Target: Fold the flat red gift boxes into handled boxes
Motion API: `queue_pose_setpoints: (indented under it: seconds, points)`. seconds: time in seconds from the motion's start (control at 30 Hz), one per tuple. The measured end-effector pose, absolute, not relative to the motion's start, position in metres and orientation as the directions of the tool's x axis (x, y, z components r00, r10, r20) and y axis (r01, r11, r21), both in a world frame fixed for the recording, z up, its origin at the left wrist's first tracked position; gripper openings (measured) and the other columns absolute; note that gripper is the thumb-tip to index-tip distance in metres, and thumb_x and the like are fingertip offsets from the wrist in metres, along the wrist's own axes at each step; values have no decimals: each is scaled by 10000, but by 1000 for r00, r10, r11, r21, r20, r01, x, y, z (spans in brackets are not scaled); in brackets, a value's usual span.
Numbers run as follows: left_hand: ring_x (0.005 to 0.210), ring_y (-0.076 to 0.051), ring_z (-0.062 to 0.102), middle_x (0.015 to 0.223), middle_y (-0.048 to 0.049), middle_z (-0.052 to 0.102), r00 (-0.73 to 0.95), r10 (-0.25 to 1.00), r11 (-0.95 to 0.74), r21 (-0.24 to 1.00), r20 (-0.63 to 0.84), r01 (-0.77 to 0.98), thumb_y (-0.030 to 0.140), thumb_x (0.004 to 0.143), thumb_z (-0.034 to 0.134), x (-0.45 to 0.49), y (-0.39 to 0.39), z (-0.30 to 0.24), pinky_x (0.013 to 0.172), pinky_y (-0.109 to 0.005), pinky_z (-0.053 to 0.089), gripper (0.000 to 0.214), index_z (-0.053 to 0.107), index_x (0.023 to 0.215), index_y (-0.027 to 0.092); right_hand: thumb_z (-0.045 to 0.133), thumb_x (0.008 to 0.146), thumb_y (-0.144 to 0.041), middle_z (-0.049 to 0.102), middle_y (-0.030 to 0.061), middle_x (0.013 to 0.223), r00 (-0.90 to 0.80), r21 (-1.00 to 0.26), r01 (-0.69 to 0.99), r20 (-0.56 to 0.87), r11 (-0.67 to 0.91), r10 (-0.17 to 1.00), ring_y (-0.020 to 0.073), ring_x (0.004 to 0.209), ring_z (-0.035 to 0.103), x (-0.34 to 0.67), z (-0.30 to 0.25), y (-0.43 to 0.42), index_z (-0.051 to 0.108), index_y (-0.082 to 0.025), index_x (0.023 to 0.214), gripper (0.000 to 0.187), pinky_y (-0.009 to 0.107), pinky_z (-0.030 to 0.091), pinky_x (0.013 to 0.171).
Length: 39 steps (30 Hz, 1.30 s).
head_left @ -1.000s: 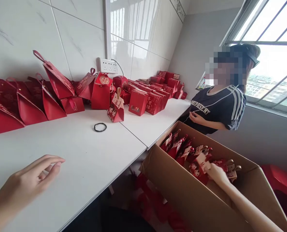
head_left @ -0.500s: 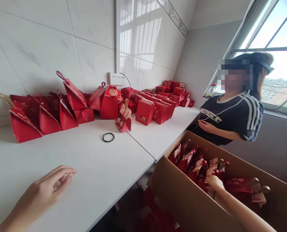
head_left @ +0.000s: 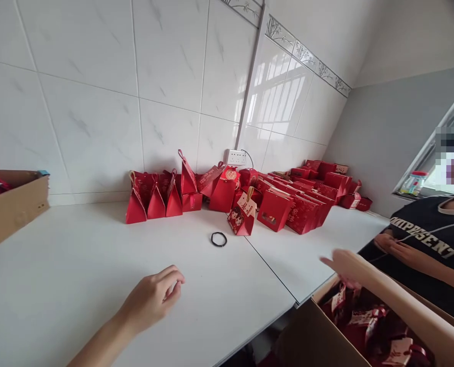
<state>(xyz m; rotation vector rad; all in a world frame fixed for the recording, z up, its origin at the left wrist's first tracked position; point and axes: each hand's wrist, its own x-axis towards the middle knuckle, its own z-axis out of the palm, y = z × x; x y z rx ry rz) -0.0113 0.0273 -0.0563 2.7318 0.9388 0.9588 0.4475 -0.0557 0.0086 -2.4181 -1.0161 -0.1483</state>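
My left hand (head_left: pixel 156 295) hovers over the front of the white table (head_left: pixel 108 285). Its fingers are loosely curled, with a gap to the thumb and nothing held. My right hand (head_left: pixel 344 262) is smeared by motion above the near-left corner of a cardboard box (head_left: pixel 322 334). One digit points left; whether it grips anything I cannot make out. Red gift bags with ribbon loops, such as one gift bag (head_left: pixel 364 318), fill the box under my forearm. A small gift box with a cartoon print (head_left: pixel 242 216) and a black ring-shaped band (head_left: pixel 219 239) lie on the table between my hands.
Red gift bags (head_left: pixel 158 201) and red boxes (head_left: pixel 275 209) line the tiled wall. At far left sits another cardboard box (head_left: pixel 18 214). A person (head_left: pixel 429 255) stands beyond the right box, hands together. A socket strip (head_left: pixel 236 156) is on the wall.
The view has turned left, bringing the left cardboard box into sight. My right hand has risen from among the bags in the box toward the table. My left hand stays loosely curled over the table.
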Motion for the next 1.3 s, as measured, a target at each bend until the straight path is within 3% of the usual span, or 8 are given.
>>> queue_pose_setpoints:
  seconds: [0.07,0.23,0.53,0.7,0.9,1.03,1.2,1.3]
  points:
    - [467,-76,559,759,37,673,602,597,-796,295,530,530,190,884,355,-14,26,-53,454,-188,434,240,571,787,226,756,765,-404,646,50,604,624,-435,751,222,-497,749,204,549,651,418,18,-7,649,-149,701,284,290,473,539]
    - [497,-85,567,736,27,649,520,668,-734,353,533,581,226,896,355,-24,28,-50,441,-189,421,249,574,779,223,658,794,-483,667,152,1122,517,-571,774,319,-274,794,275,1015,654,336,17,94,591,-151,1090,450,304,486,751]
    - [512,-113,591,711,9,642,455,661,-732,380,597,565,220,881,387,-23,28,-50,434,-208,429,223,577,764,228,441,883,-399,653,109,897,486,-783,606,505,141,713,255,853,605,285,20,112,536,-177,902,243,344,457,704]
    - [599,-144,640,956,-48,659,136,775,-582,612,617,536,357,894,456,-27,35,-50,518,-267,532,244,580,1063,232,451,873,-548,662,82,926,249,-757,439,620,484,744,216,833,614,217,4,94,510,-200,955,363,332,493,744]
    - [950,-236,663,1211,-133,629,-201,851,-388,838,486,383,509,880,493,-30,44,-50,771,-380,557,391,565,1125,213,412,906,-625,586,12,695,-23,-792,248,571,558,821,166,636,541,160,-43,72,488,-205,790,443,277,465,588]
    - [983,-241,650,1201,-124,637,-150,898,-377,899,414,225,578,846,514,-24,35,-39,811,-370,538,466,577,1118,205,429,895,-651,495,-17,648,-135,-809,195,538,554,832,141,600,461,161,-48,58,450,-210,759,462,252,404,542]
    - [663,-174,592,730,-36,635,70,905,-425,884,420,196,552,849,521,-25,21,-20,603,-270,485,398,629,804,172,415,935,-578,466,-18,669,-351,-760,170,547,627,760,119,566,445,171,-38,40,417,-210,743,416,244,374,515]
    - [584,-143,526,622,-7,568,111,882,-470,850,457,236,533,833,540,-27,18,-14,550,-246,439,402,601,672,169,455,959,-408,494,-42,635,-309,-700,213,613,682,727,137,559,499,171,-35,32,462,-209,1003,204,259,429,542]
